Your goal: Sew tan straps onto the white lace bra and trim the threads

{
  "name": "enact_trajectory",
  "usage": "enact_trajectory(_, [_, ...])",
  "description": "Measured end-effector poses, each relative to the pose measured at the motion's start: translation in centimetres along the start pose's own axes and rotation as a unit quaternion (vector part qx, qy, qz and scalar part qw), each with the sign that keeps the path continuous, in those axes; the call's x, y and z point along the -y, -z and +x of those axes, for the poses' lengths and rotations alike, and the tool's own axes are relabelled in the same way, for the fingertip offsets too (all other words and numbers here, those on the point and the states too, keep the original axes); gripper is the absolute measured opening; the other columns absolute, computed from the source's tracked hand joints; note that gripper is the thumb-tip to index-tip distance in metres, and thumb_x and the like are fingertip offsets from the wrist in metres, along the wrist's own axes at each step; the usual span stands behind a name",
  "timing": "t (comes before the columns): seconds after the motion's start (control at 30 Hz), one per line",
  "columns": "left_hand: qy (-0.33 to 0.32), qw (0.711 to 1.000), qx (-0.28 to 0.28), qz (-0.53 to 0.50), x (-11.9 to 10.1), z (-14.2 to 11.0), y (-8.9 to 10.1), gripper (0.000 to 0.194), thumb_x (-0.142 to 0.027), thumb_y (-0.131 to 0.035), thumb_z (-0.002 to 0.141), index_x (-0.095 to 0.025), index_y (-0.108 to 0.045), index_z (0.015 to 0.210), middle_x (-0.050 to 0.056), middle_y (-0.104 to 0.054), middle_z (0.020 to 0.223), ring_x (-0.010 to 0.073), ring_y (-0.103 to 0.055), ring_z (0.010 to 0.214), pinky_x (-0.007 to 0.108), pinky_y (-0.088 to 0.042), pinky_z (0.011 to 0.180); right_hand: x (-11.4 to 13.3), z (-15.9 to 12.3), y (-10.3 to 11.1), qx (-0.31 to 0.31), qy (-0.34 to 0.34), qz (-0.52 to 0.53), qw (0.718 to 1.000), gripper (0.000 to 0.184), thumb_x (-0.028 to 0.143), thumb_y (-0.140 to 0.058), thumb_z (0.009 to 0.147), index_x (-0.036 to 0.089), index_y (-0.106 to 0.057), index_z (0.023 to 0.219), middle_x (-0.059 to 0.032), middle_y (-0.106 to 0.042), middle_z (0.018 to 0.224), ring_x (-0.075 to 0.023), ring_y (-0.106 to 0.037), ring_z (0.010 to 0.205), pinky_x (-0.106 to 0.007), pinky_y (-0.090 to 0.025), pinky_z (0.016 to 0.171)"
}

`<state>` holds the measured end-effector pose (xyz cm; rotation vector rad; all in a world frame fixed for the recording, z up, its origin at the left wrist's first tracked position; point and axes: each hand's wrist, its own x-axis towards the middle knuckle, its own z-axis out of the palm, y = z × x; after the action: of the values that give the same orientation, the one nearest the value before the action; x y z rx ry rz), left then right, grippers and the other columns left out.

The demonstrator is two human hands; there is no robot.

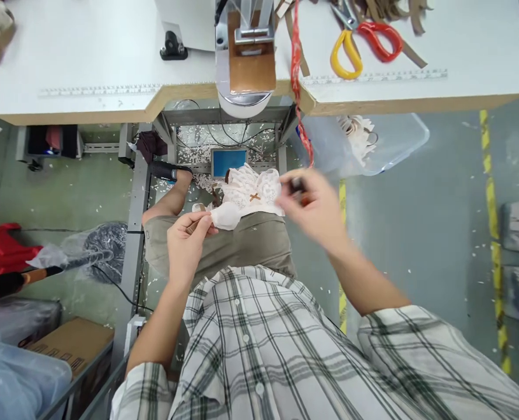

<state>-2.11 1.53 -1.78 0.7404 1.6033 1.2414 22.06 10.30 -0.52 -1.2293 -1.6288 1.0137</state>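
The white garment (246,188), lace-trimmed and bearing a small brown bow (255,197), is lying across the seated person's lap. The left hand (188,233) is pinching it at its nine o'clock end, thumb and fingers clamped together on the pale fabric. The right hand (312,209) is blurring at the three o'clock end — its fingers are curling round a small dark object (298,186), while I cannot tell whether its fingertips are gripping the fabric.

At twelve o'clock from the garment, a machine (247,102) is standing at the notched front edge of a white table (93,58). Rulers are running along that edge on both sides. At eleven o'clock a black clip (173,48) is sitting on the tabletop; at one o'clock scissors (367,44) with yellow and red handles are lying near brown strips (386,9). A red cord (296,76) is hanging over the edge.

Below, a clear bin (399,146) holding pale pieces is resting between two and three o'clock, with yellow-and-black tape (491,192) marking the green floor (417,245) farther out. White scraps are littering the floor, thickest around a blue panel (228,163) just beyond the garment. Towards eight o'clock a cardboard box (73,341) is standing beside plastic-wrapped goods (18,367).
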Motion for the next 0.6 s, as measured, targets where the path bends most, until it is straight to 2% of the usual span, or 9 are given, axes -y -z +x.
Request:
enact_trajectory(0.07, [-0.014, 0.999, 0.000, 0.031, -0.5, -0.5, -0.3, 0.022, -0.037, -0.076, 0.083, -0.017, -0.077, 0.093, 0.003, -0.075, 0.078, 0.0142, -0.071, 0.065, 0.025, -0.059, 0.066, 0.6, -1.2, -2.9, 0.106, 0.066, -0.066, 0.990, 0.029, 0.037, -0.075, 0.085, 0.023, -0.065, 0.109, -0.0054, -0.068, 0.102, -0.0176, -0.065, 0.086, -0.029, -0.052, 0.069])
enact_trajectory(0.13, [-0.034, 0.997, 0.001, 0.065, -1.0, -0.9, -0.5, 0.021, -0.036, -0.075, 0.084, -0.018, -0.077, 0.094, 0.003, -0.075, 0.080, 0.0148, -0.071, 0.066, 0.025, -0.059, 0.066, 0.8, -1.6, -5.2, 0.164, 0.118, -0.081, 0.976, 0.031, 0.038, -0.068, 0.092, 0.022, -0.066, 0.118, -0.0089, -0.068, 0.117, -0.0218, -0.064, 0.107, -0.033, -0.054, 0.085])
enact_trajectory(0.17, [-0.044, 0.996, 0.001, 0.078, -1.2, -1.1, -0.5, 0.021, -0.036, -0.074, 0.085, -0.018, -0.077, 0.095, 0.003, -0.076, 0.080, 0.0149, -0.072, 0.067, 0.026, -0.059, 0.067, 0.9, -1.5, -6.0, 0.186, 0.128, -0.084, 0.971, 0.030, 0.038, -0.064, 0.095, 0.021, -0.067, 0.119, -0.0094, -0.068, 0.119, -0.0221, -0.064, 0.111, -0.033, -0.053, 0.089])
enact_trajectory(0.27, [-0.066, 0.992, -0.004, 0.111, -1.5, -1.4, -0.5, 0.020, -0.036, -0.072, 0.086, -0.018, -0.077, 0.095, 0.003, -0.076, 0.081, 0.0150, -0.072, 0.067, 0.025, -0.059, 0.067, 0.6, -1.1, -6.9, 0.221, 0.117, -0.103, 0.963, 0.028, 0.040, -0.053, 0.101, 0.020, -0.072, 0.108, -0.0082, -0.073, 0.107, -0.0202, -0.067, 0.100, -0.031, -0.050, 0.083])
enact_trajectory(0.37, [-0.072, 0.989, -0.007, 0.129, -1.4, -1.3, -0.5, 0.020, -0.036, -0.072, 0.087, -0.019, -0.077, 0.095, 0.002, -0.075, 0.078, 0.0149, -0.072, 0.066, 0.024, -0.057, 0.065, 0.2, -0.9, -6.4, 0.230, 0.090, -0.139, 0.959, 0.034, 0.043, -0.050, 0.102, 0.019, -0.073, 0.095, -0.0076, -0.073, 0.094, -0.0196, -0.065, 0.088, -0.030, -0.043, 0.074])
enact_trajectory(0.5, [-0.067, 0.991, 0.004, 0.115, -1.0, -1.1, -0.7, 0.018, -0.035, -0.072, 0.086, -0.019, -0.077, 0.093, 0.002, -0.075, 0.078, 0.0148, -0.071, 0.065, 0.024, -0.056, 0.065, 0.3, -0.7, -5.4, 0.254, 0.074, -0.124, 0.956, 0.031, 0.041, -0.052, 0.100, 0.019, -0.068, 0.086, -0.0049, -0.066, 0.081, -0.0169, -0.057, 0.078, -0.028, -0.036, 0.069])
enact_trajectory(0.6, [-0.059, 0.991, 0.019, 0.114, -0.8, -1.0, -0.7, 0.018, -0.035, -0.072, 0.087, -0.019, -0.077, 0.094, 0.002, -0.075, 0.079, 0.0150, -0.071, 0.065, 0.024, -0.056, 0.064, 0.4, -0.5, -4.8, 0.261, 0.033, -0.078, 0.962, 0.031, 0.040, -0.054, 0.097, 0.018, -0.060, 0.076, -0.0013, -0.057, 0.072, -0.0137, -0.049, 0.070, -0.026, -0.033, 0.065])
